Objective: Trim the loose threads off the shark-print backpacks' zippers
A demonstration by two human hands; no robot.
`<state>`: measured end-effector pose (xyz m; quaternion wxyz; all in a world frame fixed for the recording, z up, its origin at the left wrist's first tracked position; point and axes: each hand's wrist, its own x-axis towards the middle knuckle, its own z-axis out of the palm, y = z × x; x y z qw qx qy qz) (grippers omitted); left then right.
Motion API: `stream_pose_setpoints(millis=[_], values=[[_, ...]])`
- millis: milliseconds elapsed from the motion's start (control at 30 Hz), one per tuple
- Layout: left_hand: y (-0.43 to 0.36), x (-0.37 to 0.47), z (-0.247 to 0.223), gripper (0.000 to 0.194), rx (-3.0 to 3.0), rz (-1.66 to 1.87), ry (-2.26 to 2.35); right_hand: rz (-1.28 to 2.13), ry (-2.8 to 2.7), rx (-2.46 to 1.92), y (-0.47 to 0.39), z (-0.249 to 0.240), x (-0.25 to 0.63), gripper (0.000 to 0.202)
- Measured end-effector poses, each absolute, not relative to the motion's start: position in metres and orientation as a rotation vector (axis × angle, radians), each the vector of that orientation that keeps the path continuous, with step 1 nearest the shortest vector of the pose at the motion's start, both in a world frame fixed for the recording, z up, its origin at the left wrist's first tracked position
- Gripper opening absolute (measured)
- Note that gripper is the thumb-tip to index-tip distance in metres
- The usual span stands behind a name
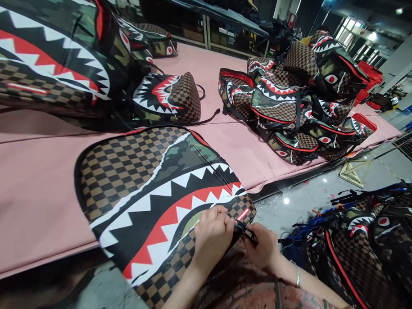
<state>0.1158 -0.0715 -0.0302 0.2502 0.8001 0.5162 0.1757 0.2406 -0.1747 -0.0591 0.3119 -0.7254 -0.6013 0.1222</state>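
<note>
A checkered backpack (125,168) with a shark-mouth print lies across the table's near edge, its lower end against my body. My left hand (213,231) is closed, its curled fingers at the bag's lower right corner beside a small red label (242,215). Just to the right, my right hand (263,245) is closed around a small black looped piece (249,234). Whether that piece is a buckle or a small tool, I cannot tell. The fingertips of both hands nearly meet, and what the left fingers pinch is partly hidden.
Pink sheeting (202,60) covers the long table. More shark-print bags (40,52) stand at the left, and a heap of bags (288,106) lies at the right. Below on the right is another pile of bags (364,243). Farther back, a person (251,2) is near a dark table.
</note>
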Motion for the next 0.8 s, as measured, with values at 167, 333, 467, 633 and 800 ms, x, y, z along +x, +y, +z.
stream_pose_setpoints(millis=[167,333,467,633,800], values=[[-0.071,0.114,-0.036,0.023,2.16,0.643,1.366,0.368,-1.58,-1.923,-0.171,-0.051,0.236,0.014],[-0.073,0.102,-0.026,0.028,2.05,0.859,1.037,0.685,-1.24,-1.746,-0.162,-0.049,0.263,0.016],[-0.087,0.101,-0.022,0.026,2.041,0.75,0.586,0.999,-1.083,-1.603,-0.141,-0.052,0.314,0.029],[-0.078,0.103,-0.034,0.023,2.026,0.74,0.76,1.234,-1.275,-1.501,-0.111,-0.054,0.364,0.031],[-0.059,0.102,-0.04,0.023,2.027,0.695,1.263,1.328,-1.402,-1.431,-0.088,-0.05,0.372,0.031]])
